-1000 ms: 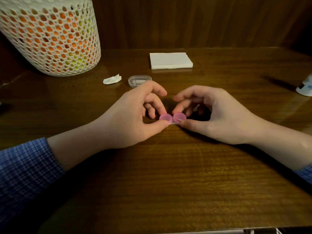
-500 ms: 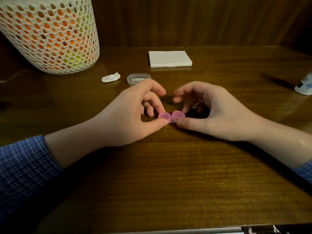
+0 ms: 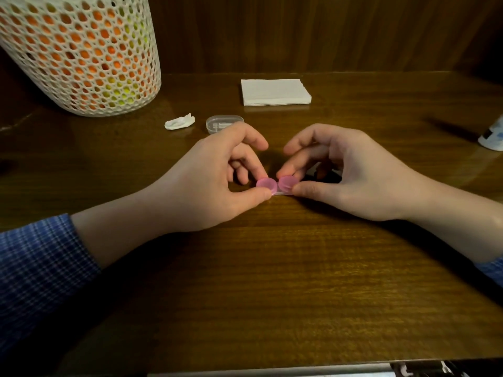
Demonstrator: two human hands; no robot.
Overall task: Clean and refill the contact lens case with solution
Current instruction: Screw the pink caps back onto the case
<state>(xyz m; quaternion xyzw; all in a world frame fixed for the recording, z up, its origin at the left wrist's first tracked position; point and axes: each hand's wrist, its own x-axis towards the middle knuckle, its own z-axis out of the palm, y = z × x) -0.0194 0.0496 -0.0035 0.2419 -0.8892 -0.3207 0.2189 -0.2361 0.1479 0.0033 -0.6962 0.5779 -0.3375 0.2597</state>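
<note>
I see both hands meeting over the middle of the tabletop (image 3: 272, 281), a little toward its far edge, with the contact lens case (image 3: 276, 185) between them. The case lies flat on the wood, its two pink caps side by side. My left hand (image 3: 206, 183) pinches the left cap between thumb and a curled finger; the other fingers arch above it. My right hand (image 3: 353, 178) pinches the right cap the same way, thumb on the near side, fingertips on the far side. Both grips are narrow and closed on the case.

Behind the left hand, toward the far edge, sits a small clear plastic box (image 3: 223, 123), partly hidden by the knuckles. Just left of it lies a crumpled white wad (image 3: 179, 122). A folded white napkin stack (image 3: 275, 91) rests near the far edge, about centre. A white mesh basket (image 3: 81, 53) with orange and yellow-green contents stands at the far left corner. At the right edge I can see part of a white bottle (image 3: 492, 137), cut off by the frame. Blue checked sleeves (image 3: 40, 268) cover both forearms.
</note>
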